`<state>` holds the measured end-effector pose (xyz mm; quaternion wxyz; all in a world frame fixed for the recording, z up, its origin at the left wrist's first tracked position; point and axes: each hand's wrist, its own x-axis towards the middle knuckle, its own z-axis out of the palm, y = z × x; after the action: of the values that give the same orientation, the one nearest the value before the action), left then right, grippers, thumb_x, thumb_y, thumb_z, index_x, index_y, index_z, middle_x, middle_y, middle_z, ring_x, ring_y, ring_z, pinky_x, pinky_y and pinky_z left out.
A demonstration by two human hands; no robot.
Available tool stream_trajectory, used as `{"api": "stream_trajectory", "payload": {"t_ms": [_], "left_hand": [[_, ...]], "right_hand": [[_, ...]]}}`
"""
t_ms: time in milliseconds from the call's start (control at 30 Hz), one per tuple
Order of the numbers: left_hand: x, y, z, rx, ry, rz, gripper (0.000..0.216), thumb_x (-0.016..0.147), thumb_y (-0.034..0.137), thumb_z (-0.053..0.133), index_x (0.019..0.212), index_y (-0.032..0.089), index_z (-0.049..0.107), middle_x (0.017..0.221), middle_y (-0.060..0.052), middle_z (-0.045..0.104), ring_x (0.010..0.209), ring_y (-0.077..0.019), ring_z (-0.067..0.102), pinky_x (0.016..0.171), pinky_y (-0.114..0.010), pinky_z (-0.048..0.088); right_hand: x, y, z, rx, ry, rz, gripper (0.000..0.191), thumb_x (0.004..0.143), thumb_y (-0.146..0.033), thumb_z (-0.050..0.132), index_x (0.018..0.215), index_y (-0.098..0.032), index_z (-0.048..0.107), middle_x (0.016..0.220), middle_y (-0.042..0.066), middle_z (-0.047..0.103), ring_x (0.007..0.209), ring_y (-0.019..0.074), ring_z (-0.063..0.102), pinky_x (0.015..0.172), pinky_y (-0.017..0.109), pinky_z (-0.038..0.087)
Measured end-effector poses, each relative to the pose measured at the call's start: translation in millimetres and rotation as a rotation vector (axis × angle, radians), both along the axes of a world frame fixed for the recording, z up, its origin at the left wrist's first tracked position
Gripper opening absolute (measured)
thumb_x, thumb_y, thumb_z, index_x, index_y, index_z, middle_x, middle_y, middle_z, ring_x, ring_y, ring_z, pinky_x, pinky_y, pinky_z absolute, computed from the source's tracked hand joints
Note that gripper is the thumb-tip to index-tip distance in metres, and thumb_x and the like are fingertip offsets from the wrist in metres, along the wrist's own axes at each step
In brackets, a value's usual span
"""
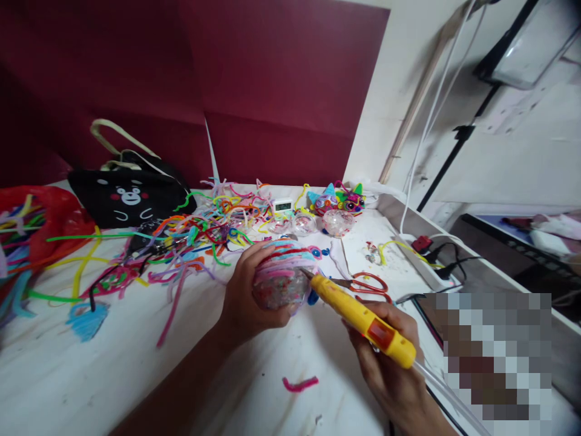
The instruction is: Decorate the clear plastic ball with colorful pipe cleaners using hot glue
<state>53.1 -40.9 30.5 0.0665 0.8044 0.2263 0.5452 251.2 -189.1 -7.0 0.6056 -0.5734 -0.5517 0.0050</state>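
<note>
My left hand (240, 290) is wrapped round a clear plastic ball (279, 292), holding it just above the white table. Pink, red and light blue pipe cleaners (285, 255) cover the ball's upper half in rows; its lower half is bare and see-through. In my right hand (390, 363) is a yellow hot glue gun (349, 307), with a clear glue stick (447, 387) running out of its back end. The gun's nozzle points at the ball's right side, by the edge of the pipe cleaners; whether it touches I cannot tell. Dark blue coils (313, 297) show beside the ball.
Orange-handled scissors (370, 286) lie behind the glue gun. A short pink pipe cleaner (300, 384) lies in front. Behind are a tangled pipe cleaner heap (218, 218), a black bag (131, 197), clear balls (338, 223) and decorated cat-eared heads (324, 201). A power strip (426, 263) stands right.
</note>
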Motion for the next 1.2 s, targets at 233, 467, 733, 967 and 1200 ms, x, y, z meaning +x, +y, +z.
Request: {"api": "stream_trajectory", "payload": {"t_ms": [233,467,733,967,1200], "left_hand": [[-0.3,0.0,1.3,0.015,-0.009,0.033,0.079,0.062,0.036,0.075,0.135,0.018,0.05,0.133,-0.018,0.059,0.126,-0.0355,0.059,0.108,-0.052,0.05],[-1.9,-0.7,3.5,0.012,-0.016,0.019,0.081,0.061,0.036,0.076,0.135,0.018,0.05,0.133,-0.017,0.059,0.126,-0.036,0.059,0.108,-0.053,0.05],[-2.7,-0.1,4.5,0.013,-0.028,0.011,0.081,0.062,0.033,0.077,0.136,0.02,0.049,0.131,-0.016,0.059,0.125,-0.0358,0.059,0.107,-0.054,0.05],[-3.1,2.1,1.6,-0.004,-0.044,0.012,0.081,0.061,0.033,0.077,0.136,0.021,0.049,0.132,-0.016,0.059,0.126,-0.036,0.059,0.106,-0.055,0.05],[-7.3,15.0,-5.4,-0.122,-0.087,0.061,0.083,0.059,0.045,0.085,0.132,0.021,0.053,0.131,-0.014,0.062,0.124,-0.0355,0.061,0.108,-0.053,0.05]], "right_hand": [[-1.7,3.7,14.4,0.092,-0.128,-0.05,0.02,0.087,-0.019,0.066,0.107,-0.023,0.061,0.083,0.002,0.068,0.065,0.0175,0.066,0.055,0.026,0.049],[-2.5,4.9,16.9,0.134,-0.189,-0.125,0.023,0.087,-0.016,0.066,0.108,-0.023,0.059,0.087,0.001,0.068,0.067,0.016,0.067,0.058,0.025,0.049],[1.1,4.2,3.3,0.046,-0.075,-0.114,0.021,0.088,-0.028,0.064,0.108,-0.023,0.06,0.089,0.005,0.068,0.072,0.0203,0.068,0.061,0.03,0.053],[2.2,4.0,7.4,0.049,-0.009,-0.146,0.025,0.083,-0.03,0.072,0.104,-0.023,0.06,0.091,0.006,0.068,0.075,0.0205,0.069,0.059,0.029,0.056],[20.4,-8.7,44.2,-0.383,0.305,0.104,0.03,0.081,-0.042,0.077,0.093,-0.018,0.064,0.076,0.004,0.067,0.056,0.0146,0.06,0.046,0.025,0.05]]}}
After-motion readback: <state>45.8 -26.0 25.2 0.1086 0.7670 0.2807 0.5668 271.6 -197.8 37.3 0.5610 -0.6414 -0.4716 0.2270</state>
